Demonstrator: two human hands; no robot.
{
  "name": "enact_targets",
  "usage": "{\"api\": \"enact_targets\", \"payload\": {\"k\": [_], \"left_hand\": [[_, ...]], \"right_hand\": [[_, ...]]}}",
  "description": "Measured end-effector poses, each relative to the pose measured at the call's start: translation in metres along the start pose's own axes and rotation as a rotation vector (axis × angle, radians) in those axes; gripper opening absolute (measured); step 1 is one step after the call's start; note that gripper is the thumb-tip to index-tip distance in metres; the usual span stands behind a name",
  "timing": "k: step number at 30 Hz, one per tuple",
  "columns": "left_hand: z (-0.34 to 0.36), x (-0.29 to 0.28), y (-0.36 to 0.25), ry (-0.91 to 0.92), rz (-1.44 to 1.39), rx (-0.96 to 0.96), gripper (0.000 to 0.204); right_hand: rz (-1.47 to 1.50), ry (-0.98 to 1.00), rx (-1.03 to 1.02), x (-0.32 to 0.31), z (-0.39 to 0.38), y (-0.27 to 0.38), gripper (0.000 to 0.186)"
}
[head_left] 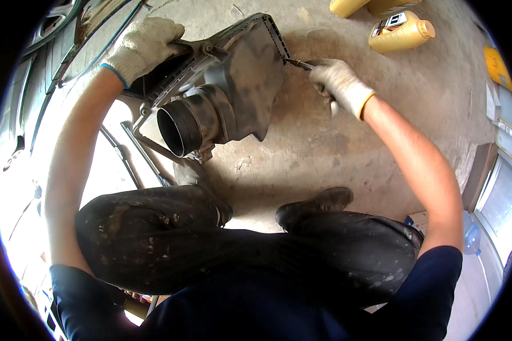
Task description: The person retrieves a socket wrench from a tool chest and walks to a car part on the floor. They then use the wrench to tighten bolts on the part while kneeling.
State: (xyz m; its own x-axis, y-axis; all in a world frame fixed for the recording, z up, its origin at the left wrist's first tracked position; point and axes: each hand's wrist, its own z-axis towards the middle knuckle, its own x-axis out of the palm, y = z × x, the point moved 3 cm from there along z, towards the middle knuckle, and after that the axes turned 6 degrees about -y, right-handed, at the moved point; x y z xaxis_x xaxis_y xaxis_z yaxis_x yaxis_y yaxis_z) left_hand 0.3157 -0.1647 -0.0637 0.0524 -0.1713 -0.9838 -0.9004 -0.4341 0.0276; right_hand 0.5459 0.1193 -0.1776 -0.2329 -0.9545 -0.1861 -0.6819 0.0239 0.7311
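A dusty dark plastic air filter housing [247, 79] with a round black intake opening is tilted up off the concrete floor in front of me. My left hand [148, 45], in a white knit glove, is closed over its upper left edge; the fingertips are partly hidden. In my gloved right hand [338, 82] is a slim tool with a dark shaft, apparently a screwdriver [302, 64]. Its tip meets the right corner of the housing's rim, by the row of slots. The handle is mostly covered by my fingers.
Yellow plastic bottles, one a capped jug [398, 33], lie at the far right. Long dark trim strips [68, 54] lie along the left side. My shoes [318, 204] are on the floor just below the housing. A clear plastic bottle [471, 236] is beside my right elbow.
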Motion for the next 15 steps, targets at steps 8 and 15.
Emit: {"api": "enact_targets", "payload": {"k": [8,15], "left_hand": [[-0.019,0.013,-0.008,0.119,-0.006,-0.152,0.025],[-0.033,0.000,-0.036,0.065,-0.048,-0.143,0.025]], "right_hand": [[-0.547,-0.013,-0.171,0.011,-0.023,0.037,0.034],[-1.272,0.037,-0.380,0.018,-0.025,0.036,0.052]]}}
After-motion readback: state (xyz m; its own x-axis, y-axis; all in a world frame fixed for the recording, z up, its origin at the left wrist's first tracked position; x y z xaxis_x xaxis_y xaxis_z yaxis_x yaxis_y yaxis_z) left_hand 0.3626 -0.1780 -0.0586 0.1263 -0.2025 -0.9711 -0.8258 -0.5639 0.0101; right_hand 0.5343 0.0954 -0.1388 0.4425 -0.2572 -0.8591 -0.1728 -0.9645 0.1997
